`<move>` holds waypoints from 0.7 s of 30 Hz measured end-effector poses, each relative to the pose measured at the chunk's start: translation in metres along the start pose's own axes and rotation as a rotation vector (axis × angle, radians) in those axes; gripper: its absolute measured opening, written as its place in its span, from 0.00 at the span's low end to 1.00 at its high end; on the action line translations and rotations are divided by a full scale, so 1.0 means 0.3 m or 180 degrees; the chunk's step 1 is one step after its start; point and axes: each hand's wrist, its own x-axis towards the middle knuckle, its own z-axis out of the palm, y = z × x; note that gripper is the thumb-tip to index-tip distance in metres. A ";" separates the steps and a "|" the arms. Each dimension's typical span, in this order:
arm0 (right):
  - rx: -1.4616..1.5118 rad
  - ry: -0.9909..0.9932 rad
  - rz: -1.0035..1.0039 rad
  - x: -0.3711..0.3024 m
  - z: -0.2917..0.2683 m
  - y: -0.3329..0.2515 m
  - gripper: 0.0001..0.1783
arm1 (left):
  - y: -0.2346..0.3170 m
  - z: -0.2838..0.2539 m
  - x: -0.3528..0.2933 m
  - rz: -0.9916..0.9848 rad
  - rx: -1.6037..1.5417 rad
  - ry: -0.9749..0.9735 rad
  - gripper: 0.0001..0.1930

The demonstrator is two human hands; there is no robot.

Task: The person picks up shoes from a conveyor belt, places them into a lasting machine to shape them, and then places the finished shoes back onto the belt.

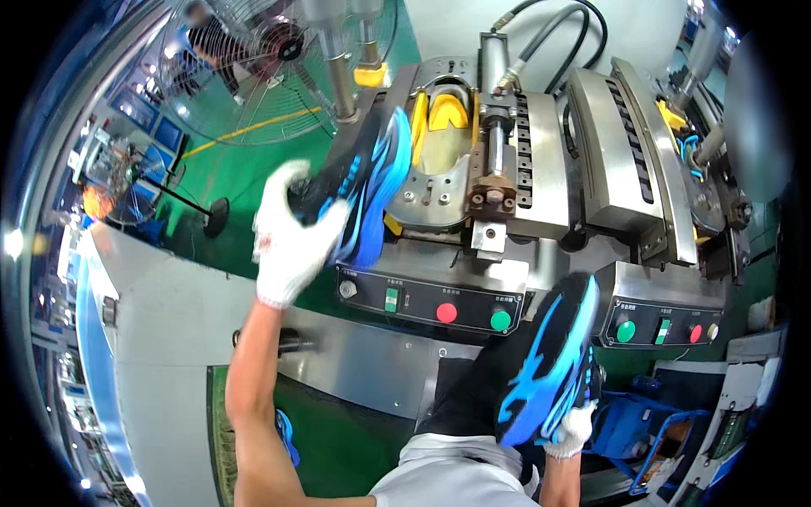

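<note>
My left hand [291,238], in a white knit glove, grips a black and blue sports shoe [372,190] by its heel end. That shoe is raised with its toe up, just left of the metal press bed [441,190], which has yellow pads. Lower down on the right, my gloved right hand [574,429] is closed round the lower end of another black and blue shoe [553,355]. This second shoe is tilted in front of the control panels, its sole side turned toward me. The fingers of my right hand are partly hidden behind it.
A control panel [431,297] with red and green buttons fronts the press; a second press [625,160] stands to its right. At the upper left are a large fan [290,42] and a person [215,46]. A blue shoe [287,438] lies low at left.
</note>
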 end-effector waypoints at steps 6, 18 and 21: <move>-0.0557 -0.0765 -0.0266 0.195 0.724 -0.243 0.07 | -0.259 -0.246 -0.725 -0.0675 0.0254 -0.0625 0.28; -0.3014 -0.0760 -0.0128 1.205 1.679 -0.185 0.13 | -0.628 -0.048 -1.391 -0.1473 0.0073 -0.0782 0.36; -0.4573 -0.0136 -0.0996 1.275 1.765 -0.027 0.25 | -0.636 -0.058 -1.393 -0.1545 -0.0198 -0.0742 0.38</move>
